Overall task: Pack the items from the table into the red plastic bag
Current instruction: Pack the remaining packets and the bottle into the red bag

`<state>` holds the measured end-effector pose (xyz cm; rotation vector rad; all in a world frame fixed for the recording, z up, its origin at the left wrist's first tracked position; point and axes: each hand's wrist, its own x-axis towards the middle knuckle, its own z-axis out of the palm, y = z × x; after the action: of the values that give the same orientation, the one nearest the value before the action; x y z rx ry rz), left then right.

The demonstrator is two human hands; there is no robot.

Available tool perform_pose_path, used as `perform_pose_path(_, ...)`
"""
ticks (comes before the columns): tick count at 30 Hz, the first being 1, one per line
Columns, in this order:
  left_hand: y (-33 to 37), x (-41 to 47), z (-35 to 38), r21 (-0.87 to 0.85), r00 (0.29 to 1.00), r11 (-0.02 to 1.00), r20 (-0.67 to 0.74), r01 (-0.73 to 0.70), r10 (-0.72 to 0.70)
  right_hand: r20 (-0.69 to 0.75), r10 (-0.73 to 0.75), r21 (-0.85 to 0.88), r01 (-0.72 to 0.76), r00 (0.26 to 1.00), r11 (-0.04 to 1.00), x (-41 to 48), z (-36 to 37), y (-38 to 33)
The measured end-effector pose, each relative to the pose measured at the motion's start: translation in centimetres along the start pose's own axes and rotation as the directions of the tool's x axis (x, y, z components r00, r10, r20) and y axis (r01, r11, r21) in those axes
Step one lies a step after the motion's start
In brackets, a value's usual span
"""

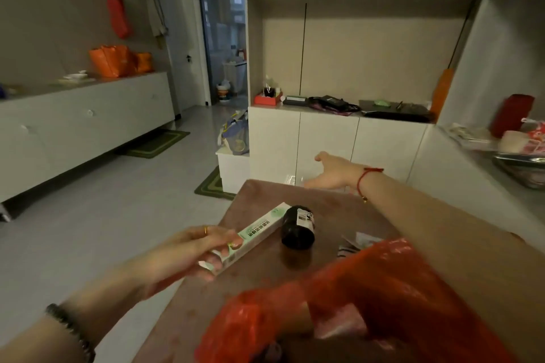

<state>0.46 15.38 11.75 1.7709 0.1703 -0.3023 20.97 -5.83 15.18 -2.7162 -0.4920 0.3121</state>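
View from the person's head, looking down at a brown desk [339, 209] in a room with white cabinets.

The left hand [188, 253] reaches in from the lower left and holds a long, narrow green-and-white box [253, 233] by its near end. Its fingers [218, 264] curl under and around the box with the thumb on top. The box slants away towards the upper right, above the left part of the desk.

The box's far end is just beside a dark round jar [298, 228] with a white label, which lies on its side near the middle of the desk.

The right hand [333, 174] stretches forward over the far edge of the desk. Its palm is open, its fingers spread and straight, and it holds nothing.

The red plastic bag [368, 303] sits crumpled at the near end of the desk, below the right forearm, to the right of the left hand and apart from the box. A few small flat packets [356, 242] lie on the desk at the bag's far edge, to the right of the jar.
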Motion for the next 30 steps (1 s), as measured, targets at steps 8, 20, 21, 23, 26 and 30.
perform_pose_path(8,-11.6,17.1,-2.5,0.649,0.937,0.711,-0.347,0.271,-0.04,0.055,0.217,0.191,-0.223,0.975,0.956,11.4,14.6,4.4)
perform_pose_path(20,-18.3,22.3,-2.7,0.706,0.918,0.641,-0.397,0.301,0.005,0.057,0.309,0.426,-0.303,0.949,0.852,12.8,18.9,7.9)
perform_pose_path(21,-17.4,21.5,-2.4,0.638,0.919,0.717,-0.393,0.281,-0.01,0.058,0.288,0.461,-0.281,0.956,0.842,11.9,17.8,7.9)
perform_pose_path(23,-14.9,19.6,-2.0,0.455,0.925,0.871,-0.381,0.184,0.004,0.049,0.241,0.56,-0.227,0.969,0.797,9.5,15.2,7.3)
perform_pose_path(26,-9.7,15.6,-1.1,0.072,0.941,0.997,-0.339,0.016,0.01,0.014,0.179,0.726,-0.133,0.984,0.675,4.7,10.2,6.0)
perform_pose_path(30,-2.5,8.5,0.4,-0.344,0.985,0.938,-0.171,-0.039,-0.022,-0.031,0.017,0.898,0.021,0.999,0.439,-4.1,3.9,4.9)
